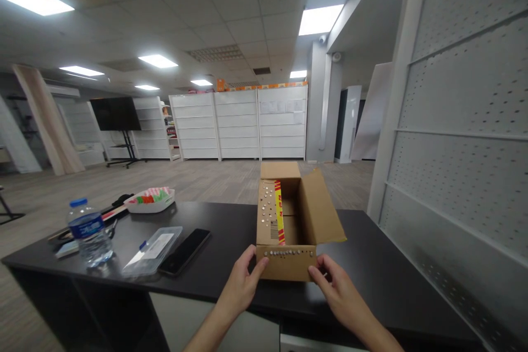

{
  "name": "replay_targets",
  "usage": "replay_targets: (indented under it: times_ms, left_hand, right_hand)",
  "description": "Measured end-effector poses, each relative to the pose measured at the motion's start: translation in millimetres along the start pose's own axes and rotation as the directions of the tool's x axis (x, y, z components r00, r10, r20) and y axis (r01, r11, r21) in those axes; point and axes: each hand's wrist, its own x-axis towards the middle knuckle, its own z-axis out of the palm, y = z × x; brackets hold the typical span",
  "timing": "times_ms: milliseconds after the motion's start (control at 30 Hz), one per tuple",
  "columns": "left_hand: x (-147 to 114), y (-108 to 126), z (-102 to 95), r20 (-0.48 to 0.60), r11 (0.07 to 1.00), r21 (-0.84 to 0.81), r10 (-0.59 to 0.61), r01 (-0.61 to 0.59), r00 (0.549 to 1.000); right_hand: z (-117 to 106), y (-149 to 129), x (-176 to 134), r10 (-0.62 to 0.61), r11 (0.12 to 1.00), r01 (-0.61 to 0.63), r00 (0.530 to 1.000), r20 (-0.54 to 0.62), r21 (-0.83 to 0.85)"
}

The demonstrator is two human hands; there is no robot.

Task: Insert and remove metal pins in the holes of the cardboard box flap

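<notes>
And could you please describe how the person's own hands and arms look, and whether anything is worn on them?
The left hand and right hand are ungloved; no watch, bracelet, sleeve or marking shows.

The box (289,271) is matt cardboard, bearing glossy tape (279,214) and shiny, metal-looking studs (284,252). Under it, the table (231,225) is smooth with a low sheen. Left of it: a glossy phone (185,251), a clear plastic case (152,252) and a clear plastic bottle (89,234). Right of it, a smooth, perforated panel (457,170).
</notes>
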Motion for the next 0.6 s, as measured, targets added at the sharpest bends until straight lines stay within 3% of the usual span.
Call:
replay_targets:
  times_ms: [300, 600]
  left_hand:
    - [10.6, -46.7, 13.4, 0.01, 0.975, 0.209, -0.079, 0.075, 0.997]
    - [31.5, -48.2, 13.4, -0.004, 0.927, 0.351, -0.137, 0.13, 0.99]
  right_hand:
    - [8.4, 39.8, 4.7, 0.019, 0.964, -0.029, 0.999, -0.041, -0.264]
    - [11.6, 47.4, 21.2, 0.077, 0.949, -0.091, 0.995, -0.057, -0.302]
